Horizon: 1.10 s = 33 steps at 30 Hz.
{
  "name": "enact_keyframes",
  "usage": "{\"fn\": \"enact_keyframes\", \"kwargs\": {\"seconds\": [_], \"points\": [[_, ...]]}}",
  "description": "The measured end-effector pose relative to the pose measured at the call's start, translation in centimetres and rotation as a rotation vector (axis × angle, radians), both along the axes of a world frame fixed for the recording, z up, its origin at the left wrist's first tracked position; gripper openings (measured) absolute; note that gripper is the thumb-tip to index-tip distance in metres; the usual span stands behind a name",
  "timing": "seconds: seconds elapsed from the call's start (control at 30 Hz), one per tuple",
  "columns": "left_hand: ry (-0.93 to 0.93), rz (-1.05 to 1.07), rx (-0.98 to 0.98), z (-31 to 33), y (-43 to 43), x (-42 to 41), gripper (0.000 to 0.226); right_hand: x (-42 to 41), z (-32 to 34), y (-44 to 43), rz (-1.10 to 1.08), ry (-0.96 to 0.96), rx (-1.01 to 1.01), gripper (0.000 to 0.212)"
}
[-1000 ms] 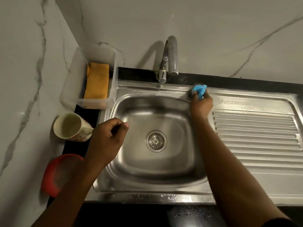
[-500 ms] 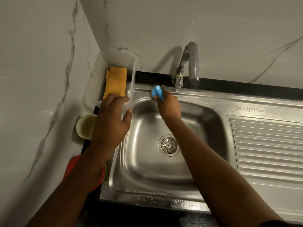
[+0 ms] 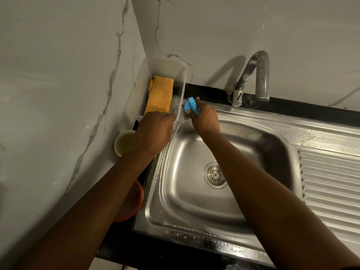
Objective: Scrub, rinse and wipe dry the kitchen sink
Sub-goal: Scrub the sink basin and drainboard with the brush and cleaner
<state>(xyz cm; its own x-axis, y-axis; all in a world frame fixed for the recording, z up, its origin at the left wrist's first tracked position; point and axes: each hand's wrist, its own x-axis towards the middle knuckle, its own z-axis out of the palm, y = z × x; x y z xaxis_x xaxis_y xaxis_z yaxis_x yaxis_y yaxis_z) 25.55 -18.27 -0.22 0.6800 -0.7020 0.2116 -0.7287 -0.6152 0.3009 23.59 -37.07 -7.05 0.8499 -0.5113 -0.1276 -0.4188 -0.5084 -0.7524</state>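
The right hand holds the blue scrubber, fingers closed round its handle, on the back-left corner of the sink rim. The left hand curls over the near end of the plastic tub, which touches the scrubber's left side. The tub probably has to shift left.

Home kitchen: steel sink with drainboard, tap, marble-look wall, mug.
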Motion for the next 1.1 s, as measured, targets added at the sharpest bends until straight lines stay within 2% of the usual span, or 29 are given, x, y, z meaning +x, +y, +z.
{"fn": "enact_keyframes", "kwargs": {"seconds": [0.13,0.27,0.37,0.6,0.87,0.97,1.1], "points": [[-0.003,0.010,0.044,1.1,0.2,-0.7,0.012,-1.5,0.1,-2.5,0.034,0.018,-0.109,0.055],[-0.024,-0.015,0.025,2.9,0.4,-1.0,0.016,-3.4,-0.5,-3.1,-0.069,0.007,-0.168,0.058],[-0.018,0.013,0.035,4.5,0.9,-1.2,0.015,-2.4,-0.3,-2.0,-0.082,0.013,-0.102,0.058],[-0.013,0.009,0.034,5.6,1.8,-1.0,0.009,1.8,0.3,2.2,0.062,-0.008,0.111,0.061],[-0.010,0.006,0.010,5.4,2.2,-0.4,0.014,-6.0,-3.5,4.8,0.305,-0.016,0.185,0.058],[-0.013,0.012,0.011,5.2,2.3,-0.4,0.013,-5.3,-2.8,4.1,0.287,-0.003,0.166,0.057],[-0.016,0.007,-0.004,5.0,2.2,-0.4,0.015,-0.4,-0.1,2.0,0.151,-0.003,0.114,0.057]]}}
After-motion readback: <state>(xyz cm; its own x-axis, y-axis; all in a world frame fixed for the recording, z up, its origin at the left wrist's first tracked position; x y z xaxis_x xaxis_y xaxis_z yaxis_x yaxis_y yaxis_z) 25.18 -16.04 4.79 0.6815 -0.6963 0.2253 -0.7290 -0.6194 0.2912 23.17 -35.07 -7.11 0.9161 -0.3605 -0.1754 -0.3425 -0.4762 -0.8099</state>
